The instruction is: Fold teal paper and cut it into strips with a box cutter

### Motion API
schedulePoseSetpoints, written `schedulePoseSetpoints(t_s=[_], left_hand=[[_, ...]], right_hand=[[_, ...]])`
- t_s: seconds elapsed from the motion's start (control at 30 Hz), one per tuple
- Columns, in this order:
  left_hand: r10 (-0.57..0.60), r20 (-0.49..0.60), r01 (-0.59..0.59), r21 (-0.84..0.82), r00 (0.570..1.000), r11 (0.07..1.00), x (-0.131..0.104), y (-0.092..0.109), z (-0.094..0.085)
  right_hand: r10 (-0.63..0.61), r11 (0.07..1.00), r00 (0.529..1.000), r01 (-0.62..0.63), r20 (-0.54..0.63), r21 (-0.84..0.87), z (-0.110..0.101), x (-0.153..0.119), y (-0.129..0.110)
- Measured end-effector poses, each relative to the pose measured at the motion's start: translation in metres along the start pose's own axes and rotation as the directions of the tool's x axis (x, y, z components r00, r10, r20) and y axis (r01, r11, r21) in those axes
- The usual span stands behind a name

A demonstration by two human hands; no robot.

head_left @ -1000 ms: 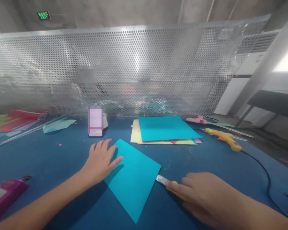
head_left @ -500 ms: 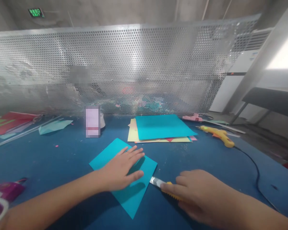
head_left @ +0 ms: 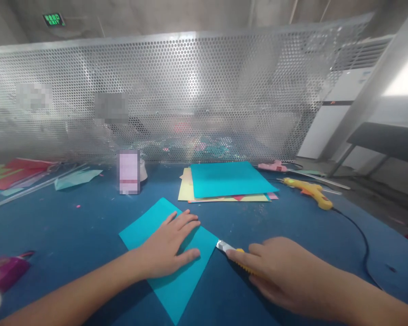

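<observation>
A sheet of turquoise paper (head_left: 187,290) lies turned at an angle on the blue table (head_left: 88,226). My left hand (head_left: 170,246) rests flat on this sheet, fingers spread and holding nothing. In my right hand (head_left: 275,267) is a yellow utility knife (head_left: 243,260), gripped with the index finger stretched along its top. The knife's metal tip touches or nearly touches the sheet's right corner; which one, I cannot tell. Most of the handle is hidden inside my right hand.
Behind the sheet lies a stack of coloured paper (head_left: 231,181). A yellow glue gun (head_left: 309,192) with a cord lies right, a pink glue gun (head_left: 274,166) farther back. At left are a magenta object (head_left: 10,271) and paper scraps (head_left: 76,179). A perforated metal screen (head_left: 190,99) stands behind.
The turquoise sheet has shifted slightly left and turned, with my left hand moving on it. The knife tip has moved up from the sheet's right edge to its right corner.
</observation>
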State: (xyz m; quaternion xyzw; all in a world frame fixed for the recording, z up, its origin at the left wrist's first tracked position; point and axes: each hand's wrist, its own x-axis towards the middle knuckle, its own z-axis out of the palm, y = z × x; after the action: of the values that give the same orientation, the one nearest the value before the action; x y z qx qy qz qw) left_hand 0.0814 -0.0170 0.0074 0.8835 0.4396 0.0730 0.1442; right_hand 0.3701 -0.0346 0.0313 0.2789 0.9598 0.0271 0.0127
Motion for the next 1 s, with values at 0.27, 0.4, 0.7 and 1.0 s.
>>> schedulePoseSetpoints(t_s=[0.27,0.4,0.7,1.0], left_hand=[[-0.113,0.07,0.108,0.069,0.991,0.992,0.001,-0.002,0.002],[-0.17,0.116,0.162,0.073,0.979,0.984,-0.001,-0.003,0.004],[-0.165,0.088,0.155,0.104,0.982,0.982,-0.003,0.0,0.005],[-0.17,0.079,0.161,0.118,0.982,0.98,-0.004,-0.003,0.008]], right_hand=[[-0.004,0.999,1.0,0.004,-0.005,0.045,0.007,-0.003,0.005],[-0.001,0.998,1.0,0.001,-0.01,0.056,0.005,-0.002,0.007],[0.001,0.991,0.996,-0.014,0.094,0.13,-0.003,-0.002,0.019],[-0.031,0.983,0.992,0.009,0.119,0.184,-0.008,-0.002,0.04]])
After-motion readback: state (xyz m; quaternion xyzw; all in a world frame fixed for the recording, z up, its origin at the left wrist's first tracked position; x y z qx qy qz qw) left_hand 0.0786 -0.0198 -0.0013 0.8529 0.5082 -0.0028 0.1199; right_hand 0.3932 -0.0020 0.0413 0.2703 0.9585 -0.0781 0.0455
